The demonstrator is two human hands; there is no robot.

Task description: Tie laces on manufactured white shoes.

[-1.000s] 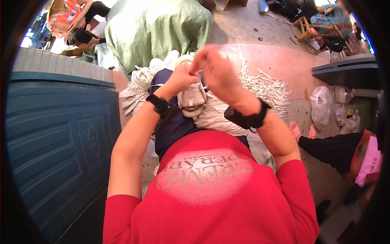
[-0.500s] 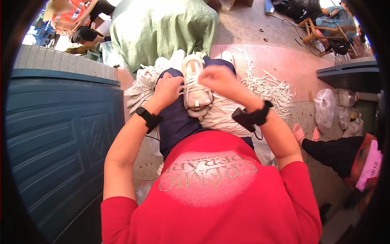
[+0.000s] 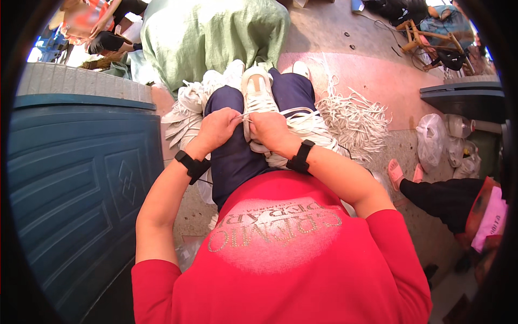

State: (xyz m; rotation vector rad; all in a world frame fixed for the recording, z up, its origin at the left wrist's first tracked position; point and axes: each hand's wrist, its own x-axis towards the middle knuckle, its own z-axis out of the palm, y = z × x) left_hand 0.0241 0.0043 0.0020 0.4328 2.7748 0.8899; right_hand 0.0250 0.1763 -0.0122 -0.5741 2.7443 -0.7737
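Note:
A white and beige sneaker (image 3: pixel 258 86) rests between my thighs, its toe part largely covered by my right hand. My left hand (image 3: pixel 218 128) is closed in a pinch on a white shoelace (image 3: pixel 244 114) just left of the shoe. Over the shoe's near part, my right hand (image 3: pixel 268 129) pinches the same lace, its fingertips close to those of the left. A thick bundle of white laces (image 3: pixel 312 125) lies across my right thigh, partly beneath my right forearm.
Several pale shoes (image 3: pixel 186 105) are heaped by my left leg. Loose laces (image 3: pixel 356 116) cover the floor at right. A green cloth-covered pile (image 3: pixel 216 43) stands ahead, a blue panelled door (image 3: pixel 86 200) at left. Plastic bags (image 3: pixel 430 143) and another person's pink slippers (image 3: pixel 396 171) are at right.
My right hand has come down and in toward my left hand, and now grips the lace. My left hand has shifted slightly lower.

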